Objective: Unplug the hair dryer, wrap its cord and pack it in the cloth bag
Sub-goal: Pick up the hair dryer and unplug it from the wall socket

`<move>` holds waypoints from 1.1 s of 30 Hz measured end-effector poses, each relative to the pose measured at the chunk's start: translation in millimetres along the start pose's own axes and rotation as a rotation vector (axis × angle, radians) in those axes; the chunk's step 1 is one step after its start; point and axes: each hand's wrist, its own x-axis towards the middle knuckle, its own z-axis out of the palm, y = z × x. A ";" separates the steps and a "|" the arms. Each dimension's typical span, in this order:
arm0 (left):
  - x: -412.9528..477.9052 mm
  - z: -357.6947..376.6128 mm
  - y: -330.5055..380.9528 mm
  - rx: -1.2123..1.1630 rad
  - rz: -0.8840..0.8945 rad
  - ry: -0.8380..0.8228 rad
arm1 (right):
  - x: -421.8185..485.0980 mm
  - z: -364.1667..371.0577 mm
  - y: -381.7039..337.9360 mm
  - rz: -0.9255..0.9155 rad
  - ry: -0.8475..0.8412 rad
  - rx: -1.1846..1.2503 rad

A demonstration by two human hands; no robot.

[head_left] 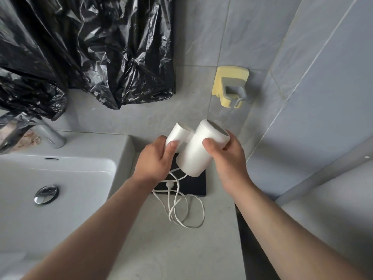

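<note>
I hold a white hair dryer [193,154] in the air above the counter, close to the tiled wall. My right hand [226,156] grips its wide barrel near the grey rear end. My left hand [155,158] is closed around its folding handle. The white cord [181,207] hangs from the dryer and lies in loose loops on the counter, with the plug [169,185] resting on a flat black cloth bag [193,184] right below the dryer.
A white sink [60,178] with a chrome drain and faucet [48,134] is to the left. Black plastic sheeting [86,47] hangs on the wall above it. A yellow and grey wall holder [230,87] is mounted above the dryer. The grey counter [171,245] ends at right.
</note>
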 end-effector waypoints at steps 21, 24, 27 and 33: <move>-6.1 -27.9 11.1 0.287 0.132 -0.098 | -1.0 -11.5 -32.3 -0.045 -0.091 -0.082; -6.7 -23.1 16.1 0.184 0.037 -0.075 | -2.2 -8.7 -35.6 -0.020 -0.110 -0.028; -9.0 -23.1 18.3 0.147 0.014 -0.089 | -4.2 -10.2 -38.5 -0.045 -0.146 -0.099; -14.3 -36.2 24.4 0.143 0.060 -0.188 | -6.2 -19.1 -53.1 -0.109 -0.223 -0.237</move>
